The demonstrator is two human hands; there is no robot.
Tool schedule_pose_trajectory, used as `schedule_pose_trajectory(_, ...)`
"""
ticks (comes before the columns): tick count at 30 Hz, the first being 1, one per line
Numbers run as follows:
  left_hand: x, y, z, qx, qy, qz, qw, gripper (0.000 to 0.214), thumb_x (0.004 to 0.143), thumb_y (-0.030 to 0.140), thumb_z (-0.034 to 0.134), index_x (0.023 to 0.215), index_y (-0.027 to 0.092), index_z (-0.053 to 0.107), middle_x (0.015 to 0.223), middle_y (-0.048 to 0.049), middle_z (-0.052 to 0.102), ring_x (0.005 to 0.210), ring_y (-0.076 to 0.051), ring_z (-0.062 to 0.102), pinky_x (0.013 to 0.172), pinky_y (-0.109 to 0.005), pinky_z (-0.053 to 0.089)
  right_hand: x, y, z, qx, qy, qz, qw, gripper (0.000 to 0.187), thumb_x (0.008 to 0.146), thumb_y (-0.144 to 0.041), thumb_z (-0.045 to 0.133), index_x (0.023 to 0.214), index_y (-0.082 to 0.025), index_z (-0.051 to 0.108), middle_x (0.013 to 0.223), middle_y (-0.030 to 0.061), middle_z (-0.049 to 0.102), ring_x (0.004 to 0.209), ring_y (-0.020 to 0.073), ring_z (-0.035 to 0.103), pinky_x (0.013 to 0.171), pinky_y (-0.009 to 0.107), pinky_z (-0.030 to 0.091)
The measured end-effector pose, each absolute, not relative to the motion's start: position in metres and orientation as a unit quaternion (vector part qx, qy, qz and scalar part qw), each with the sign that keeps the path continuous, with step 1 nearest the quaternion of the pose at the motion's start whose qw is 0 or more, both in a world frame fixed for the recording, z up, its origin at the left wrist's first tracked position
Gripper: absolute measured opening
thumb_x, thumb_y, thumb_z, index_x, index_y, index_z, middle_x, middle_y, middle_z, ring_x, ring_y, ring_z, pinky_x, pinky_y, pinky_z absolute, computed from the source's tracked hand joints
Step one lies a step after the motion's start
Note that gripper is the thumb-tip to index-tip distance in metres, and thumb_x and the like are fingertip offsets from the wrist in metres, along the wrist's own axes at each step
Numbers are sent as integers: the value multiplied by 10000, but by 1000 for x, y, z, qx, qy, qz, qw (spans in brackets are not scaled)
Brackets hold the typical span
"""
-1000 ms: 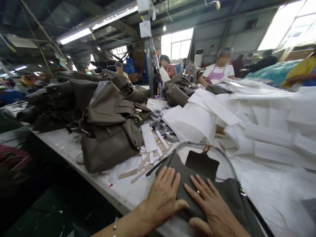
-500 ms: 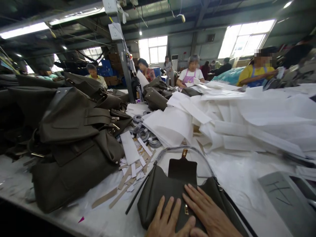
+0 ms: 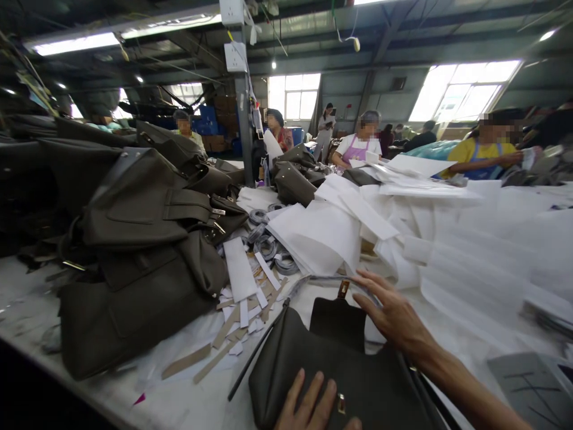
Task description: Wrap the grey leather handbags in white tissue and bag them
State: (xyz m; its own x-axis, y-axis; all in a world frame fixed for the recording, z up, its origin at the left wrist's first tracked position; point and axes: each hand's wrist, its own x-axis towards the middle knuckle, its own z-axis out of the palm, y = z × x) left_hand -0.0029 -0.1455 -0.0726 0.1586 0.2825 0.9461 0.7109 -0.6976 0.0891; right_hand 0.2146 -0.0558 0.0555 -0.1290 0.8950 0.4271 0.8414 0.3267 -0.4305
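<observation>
A dark olive leather handbag (image 3: 331, 370) lies flat on the white table (image 3: 179, 406) right in front of me, its flap (image 3: 339, 322) with a brass clasp (image 3: 343, 289) folded open away from me. My left hand (image 3: 313, 409) rests flat on the bag's near edge, fingers spread, beside a small brass lock (image 3: 341, 404). My right hand (image 3: 391, 313) reaches forward over the flap's right side, fingers apart, holding nothing, close to the bag's wrapped handle (image 3: 322, 279).
A heap of finished olive bags (image 3: 143, 239) fills the left. Paper strips (image 3: 244, 298) and tape rolls (image 3: 268, 245) lie beside it. White paper sheets (image 3: 425, 239) pile up at the right. Several other workers sit at the far end.
My right hand lifted off the bag's body and reached forward to the flap and handle. My left hand stayed on the bag's near edge. The view shifted slightly.
</observation>
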Motion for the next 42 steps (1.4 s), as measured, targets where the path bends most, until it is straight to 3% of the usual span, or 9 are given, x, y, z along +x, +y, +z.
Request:
schedule_pose_trajectory(4, -12, -147, -66, -774, -311, -518, 192, 222, 875, 389, 686, 1094, 423, 691, 1016, 55, 754, 1002, -148, 712, 1138, -413, 384, 205, 3, 46, -591, -772, -71, 222, 436, 836, -308, 657, 1259, -203, 653, 1550, 150, 372, 1411, 353, 359, 1123, 515, 358)
schedule_pose_trajectory(9, -22, -148, -59, -802, -277, -494, 188, 173, 899, 305, 666, 1059, 355, 711, 1021, 32, 751, 1018, -144, 705, 1164, -430, 340, 204, 44, 57, -621, -740, -126, 225, 486, 842, -264, 645, 1288, -79, 590, 1431, 229, 507, 1363, 359, 429, 1104, 545, 361)
schedule_pose_trajectory(14, -35, -150, -52, -855, -249, -429, 153, 308, 1006, 421, 455, 1141, 271, 688, 1102, -24, 730, 1108, -172, 667, 1144, -433, 373, 212, -2, 131, -487, -723, -256, 419, 178, 929, -223, 567, 1066, -207, 679, 1066, 88, 710, 1008, 224, 655, 924, 375, 509)
schedule_pose_trajectory(18, -45, -154, -42, -891, -231, -377, 104, 509, 996, 562, 359, 1249, 218, 635, 1197, -67, 696, 1202, -220, 609, 1126, -450, 394, 194, -89, 158, -399, -835, -176, 337, 412, 921, -137, 564, 1323, -224, 532, 986, 44, 682, 898, 178, 635, 827, 309, 516)
schedule_pose_trajectory(20, -46, -157, -37, -893, -243, -373, 69, 462, 971, 541, 461, 1250, 213, 628, 1218, -57, 689, 1205, -222, 603, 1136, -445, 381, 179, -127, 142, -389, -879, -75, 265, 421, 957, -138, 480, 1375, -183, 485, 956, 59, 672, 856, 180, 620, 783, 311, 528)
schedule_pose_trajectory(25, -48, -168, -30, -912, -271, -306, -41, 452, 940, 464, 584, 1328, 234, 553, 1219, -44, 687, 1162, -202, 628, 1073, -377, 455, 159, -183, 68, -418, -879, 52, 224, 234, 967, -126, 432, 1022, -188, 650, 912, 69, 696, 844, 190, 648, 741, 315, 568)
schedule_pose_trajectory(29, -51, -174, -37, -904, -275, -314, -95, 251, 978, 356, 548, 1170, 216, 627, 1034, -21, 744, 963, -166, 708, 904, -277, 546, 157, -202, 30, -449, -860, 37, 239, 331, 920, -38, 417, 1092, -182, 660, 1164, 88, 712, 1145, 198, 637, 961, 328, 549)
schedule_pose_trajectory(35, -53, -175, -40, -903, -265, -331, -73, 202, 991, 315, 517, 940, 186, 664, 801, -23, 725, 724, -150, 703, 757, -258, 556, 151, -204, 21, -465, -860, 0, 209, 479, 817, 25, 387, 1189, -143, 637, 1296, 133, 649, 1254, 223, 572, 999, 373, 541)
schedule_pose_trajectory(42, -53, -174, -28, -912, -252, -321, -47, 233, 1004, 311, 473, 884, 176, 621, 743, -23, 666, 674, -160, 657, 659, -275, 530, 139, -206, 15, -501, -851, -100, 117, 557, 760, 23, 397, 1257, -104, 613, 1265, 171, 660, 1112, 285, 650, 820, 414, 600)
